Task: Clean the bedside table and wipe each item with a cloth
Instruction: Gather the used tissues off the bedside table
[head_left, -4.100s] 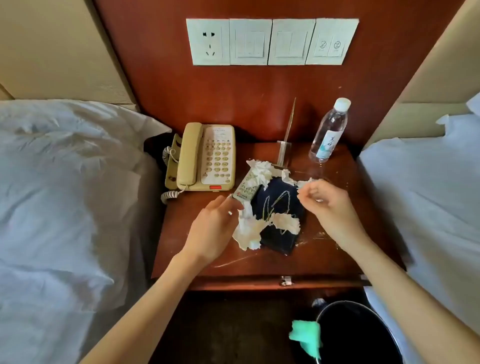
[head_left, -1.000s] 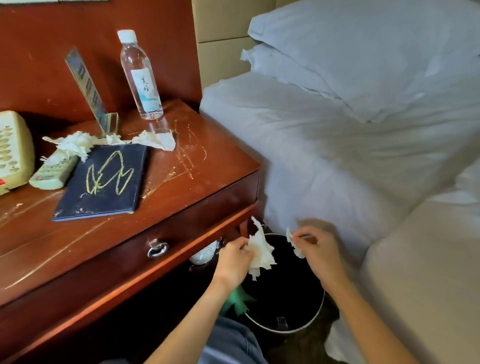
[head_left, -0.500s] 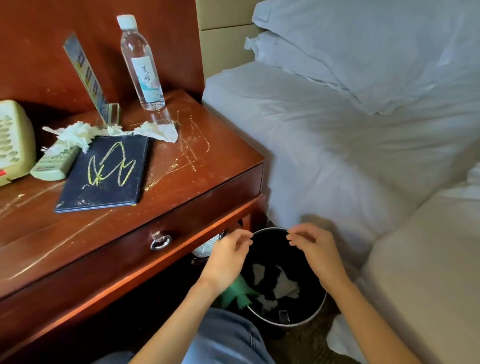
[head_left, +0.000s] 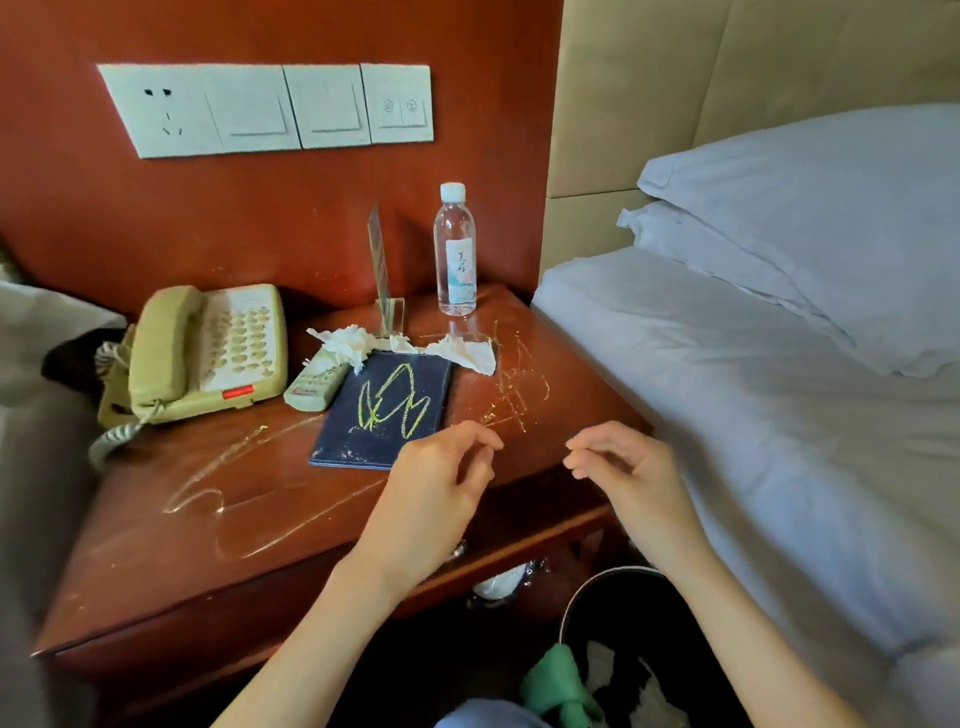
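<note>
Both hands empty. Left hand (head_left: 441, 478) loosely curled above the front edge of the bedside table (head_left: 171, 540), holding nothing; right hand (head_left: 621, 470) the same, just off the table's right corner. Green cloth (head_left: 558, 686) draped on the rim of the black bin (head_left: 597, 587) down below. Crumpled tissues (head_left: 348, 340) behind the scribbled navy booklet (head_left: 387, 410), touching the remote (head_left: 317, 384). Phone (head_left: 208, 353) at left, water bottle (head_left: 456, 254) upright at the back.
</note>
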